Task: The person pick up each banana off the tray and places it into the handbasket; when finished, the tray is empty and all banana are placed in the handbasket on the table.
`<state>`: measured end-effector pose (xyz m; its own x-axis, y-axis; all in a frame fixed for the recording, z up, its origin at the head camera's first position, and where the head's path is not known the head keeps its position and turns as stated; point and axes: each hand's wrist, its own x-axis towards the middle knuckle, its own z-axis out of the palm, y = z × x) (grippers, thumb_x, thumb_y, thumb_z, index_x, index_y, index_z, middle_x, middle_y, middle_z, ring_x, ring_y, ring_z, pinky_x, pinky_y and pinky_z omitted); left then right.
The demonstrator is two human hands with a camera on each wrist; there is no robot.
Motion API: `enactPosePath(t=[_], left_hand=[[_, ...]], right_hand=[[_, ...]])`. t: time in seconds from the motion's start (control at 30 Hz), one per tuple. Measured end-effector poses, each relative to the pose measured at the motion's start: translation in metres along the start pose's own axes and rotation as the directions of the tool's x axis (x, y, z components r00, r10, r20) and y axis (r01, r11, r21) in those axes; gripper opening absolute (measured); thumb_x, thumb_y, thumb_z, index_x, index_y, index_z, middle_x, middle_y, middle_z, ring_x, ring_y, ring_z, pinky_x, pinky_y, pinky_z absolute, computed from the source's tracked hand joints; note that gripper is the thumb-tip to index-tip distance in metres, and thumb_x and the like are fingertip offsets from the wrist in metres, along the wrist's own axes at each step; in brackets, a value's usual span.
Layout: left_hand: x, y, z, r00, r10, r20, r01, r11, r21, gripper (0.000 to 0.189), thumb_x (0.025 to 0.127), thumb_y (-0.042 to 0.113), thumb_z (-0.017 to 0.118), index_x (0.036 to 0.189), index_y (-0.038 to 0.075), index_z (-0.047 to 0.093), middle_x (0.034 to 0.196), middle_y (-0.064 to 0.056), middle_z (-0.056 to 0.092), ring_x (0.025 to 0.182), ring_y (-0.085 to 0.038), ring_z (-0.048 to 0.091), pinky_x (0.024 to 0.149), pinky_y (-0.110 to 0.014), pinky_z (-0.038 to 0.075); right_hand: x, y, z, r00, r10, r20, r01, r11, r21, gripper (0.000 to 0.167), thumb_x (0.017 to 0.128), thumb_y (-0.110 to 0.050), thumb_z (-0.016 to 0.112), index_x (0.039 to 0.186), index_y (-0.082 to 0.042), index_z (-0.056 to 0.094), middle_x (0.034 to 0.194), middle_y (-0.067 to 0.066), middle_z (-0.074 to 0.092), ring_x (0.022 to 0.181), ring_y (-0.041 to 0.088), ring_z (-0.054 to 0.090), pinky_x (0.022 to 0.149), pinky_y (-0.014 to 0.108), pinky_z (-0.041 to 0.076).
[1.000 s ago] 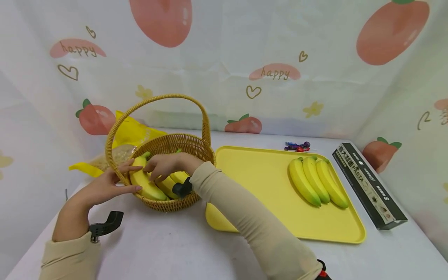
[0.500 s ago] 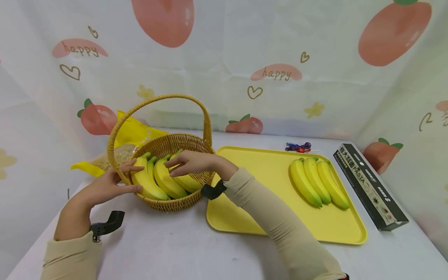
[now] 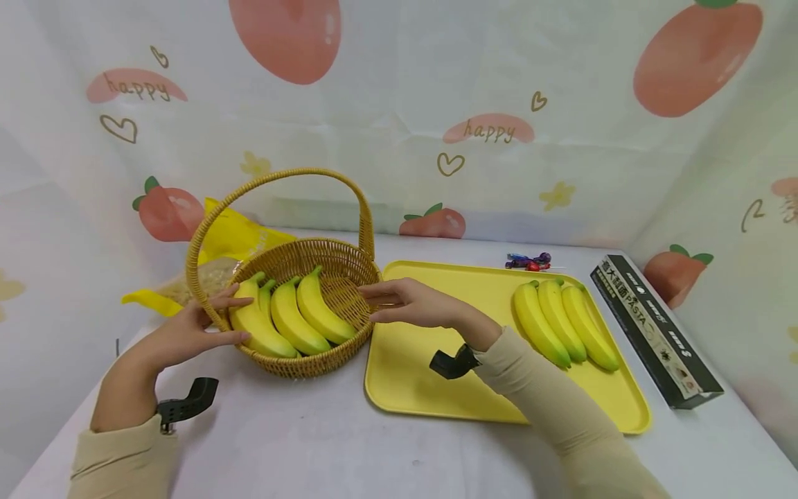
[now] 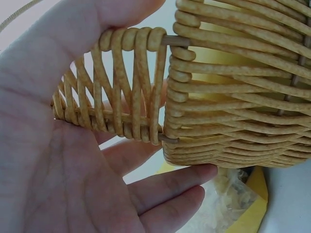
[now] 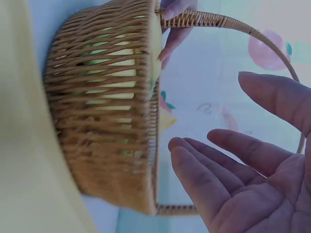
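Note:
A wicker basket (image 3: 299, 364) with a tall arched handle (image 3: 312, 172) holds several bananas (image 3: 299, 319), lying side by side. My left hand (image 3: 187, 339) grips the basket where the handle meets its left rim, the handle's base between thumb and fingers. In the left wrist view that woven base (image 4: 129, 87) crosses the palm, and two fingers lie along the outside. My right hand (image 3: 418, 301) hovers at the basket's right rim, holding nothing. Its fingers look loosely extended and apart from the wicker in the right wrist view. On the yellow tray (image 3: 449, 388) lie three bananas (image 3: 564, 322).
Behind the basket's left side sits a yellow and clear bag (image 3: 240, 235). A black pasta box (image 3: 654, 333) lies along the tray's right side. Small wrapped items (image 3: 528, 261), purple and red, lie beyond the tray's back edge. A printed curtain (image 3: 386, 104) hangs at the back.
My right hand has drawn away to the right, from among the bananas in the basket to its right rim, uncovering them. The left hand keeps its place on the basket.

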<state>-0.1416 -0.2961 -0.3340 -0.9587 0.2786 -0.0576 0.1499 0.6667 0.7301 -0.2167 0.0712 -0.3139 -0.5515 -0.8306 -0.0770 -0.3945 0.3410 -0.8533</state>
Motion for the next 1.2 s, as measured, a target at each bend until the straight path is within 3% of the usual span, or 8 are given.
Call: enactPosePath(t=[0.33,0.63,0.87,1.0,1.1,1.2], left_hand=[[-0.002,0.000,0.000,1.000,0.006,-0.002,-0.006,1.000,-0.013,0.061,0.085,0.022,0.068,0.137,0.003,0.044,0.153,-0.027,0.009,0.130,-0.057,0.022,0.095,-0.069,0.030],[-0.001,-0.001,0.000,1.000,0.003,0.003,-0.003,1.000,0.001,0.061,0.085,0.023,0.068,0.138,0.005,0.043,0.153,-0.026,0.009,0.130,-0.057,0.023,0.094,-0.068,0.032],[0.000,-0.001,0.000,1.000,-0.015,0.008,0.015,1.000,0.001,0.062,0.085,0.026,0.068,0.139,0.007,0.043,0.154,-0.024,0.009,0.130,-0.057,0.022,0.094,-0.068,0.033],[0.000,0.000,0.000,1.000,-0.019,0.012,0.019,1.000,-0.003,0.062,0.086,0.026,0.067,0.139,0.008,0.042,0.154,-0.024,0.008,0.130,-0.057,0.023,0.094,-0.068,0.033],[-0.001,0.000,0.000,1.000,-0.016,0.012,0.016,1.000,-0.004,0.062,0.086,0.025,0.067,0.140,0.007,0.042,0.154,-0.024,0.007,0.129,-0.057,0.024,0.093,-0.068,0.034],[-0.001,0.000,0.001,1.000,-0.018,0.009,0.018,1.000,-0.003,0.062,0.086,0.025,0.067,0.140,0.007,0.042,0.155,-0.024,0.008,0.129,-0.057,0.025,0.093,-0.067,0.034]], right_hand=[[-0.045,0.026,-0.007,0.990,0.045,-0.137,-0.040,0.998,0.039,0.052,0.092,-0.019,0.059,0.139,-0.006,0.042,0.144,0.012,0.042,0.130,0.030,0.045,0.104,0.037,0.041],[-0.087,0.046,-0.010,0.961,0.101,-0.257,-0.075,0.991,0.110,0.052,0.092,-0.023,0.058,0.138,-0.005,0.043,0.145,0.021,0.037,0.130,0.036,0.042,0.101,0.041,0.044],[-0.118,0.064,-0.016,0.911,0.146,-0.387,-0.108,0.987,0.118,0.050,0.093,-0.019,0.056,0.137,-0.001,0.042,0.143,0.024,0.039,0.128,0.040,0.043,0.100,0.048,0.042],[-0.131,0.077,-0.016,0.883,0.160,-0.441,-0.124,0.986,0.110,0.049,0.094,-0.017,0.054,0.137,0.004,0.041,0.140,0.027,0.041,0.125,0.043,0.045,0.099,0.044,0.044],[-0.140,0.085,-0.016,0.851,0.170,-0.496,-0.136,0.985,0.104,0.048,0.094,-0.017,0.054,0.136,0.005,0.042,0.136,0.028,0.045,0.121,0.043,0.048,0.096,0.036,0.047],[-0.150,0.090,-0.017,0.805,0.191,-0.562,-0.170,0.981,0.090,0.049,0.094,-0.020,0.055,0.135,0.004,0.043,0.134,0.027,0.048,0.120,0.041,0.050,0.093,0.027,0.049]])
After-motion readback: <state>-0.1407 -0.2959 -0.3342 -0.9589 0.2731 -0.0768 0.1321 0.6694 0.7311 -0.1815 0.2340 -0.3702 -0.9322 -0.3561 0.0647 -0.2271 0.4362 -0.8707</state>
